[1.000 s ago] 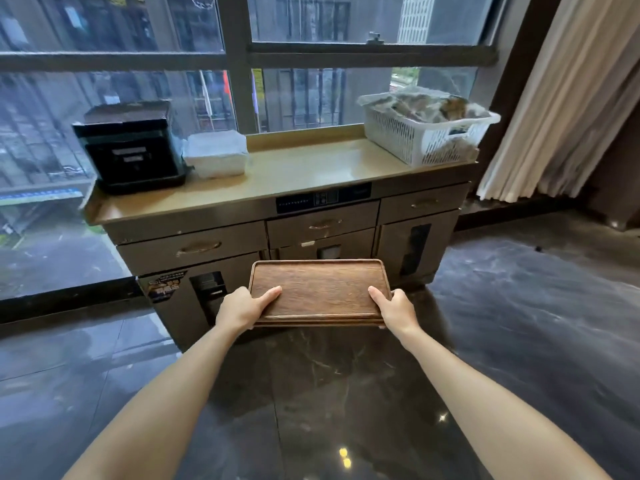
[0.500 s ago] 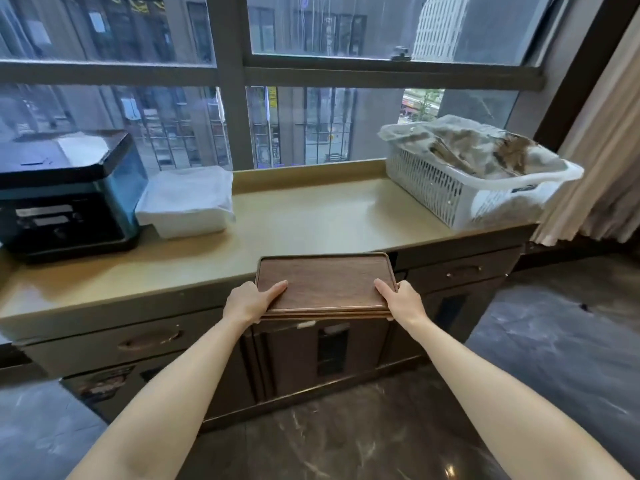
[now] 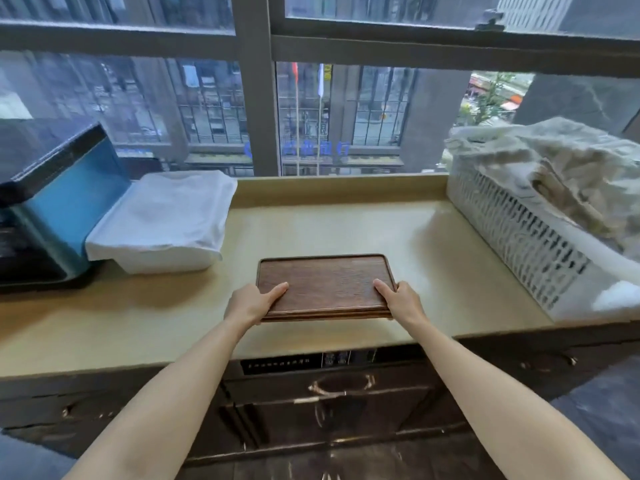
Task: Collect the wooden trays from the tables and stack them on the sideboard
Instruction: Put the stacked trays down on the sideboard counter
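Observation:
A small stack of dark wooden trays (image 3: 327, 284) is over the beige top of the sideboard (image 3: 349, 223), near its front middle. My left hand (image 3: 251, 303) grips the stack's near left corner, thumb on top. My right hand (image 3: 403, 301) grips the near right corner the same way. The near edge shows at least two trays, one on the other. Whether the stack rests on the top or hovers just above it, I cannot tell.
A white covered container (image 3: 162, 220) sits left of the trays, with a black and blue appliance (image 3: 52, 202) beyond it at the far left. A white plastic basket (image 3: 519, 233) full of cloths stands at the right. Windows rise behind the sideboard; drawers are below.
I have come right up to the sideboard. The trays, held in front of its drawers a second ago, are now over the top, farther in from its front edge.

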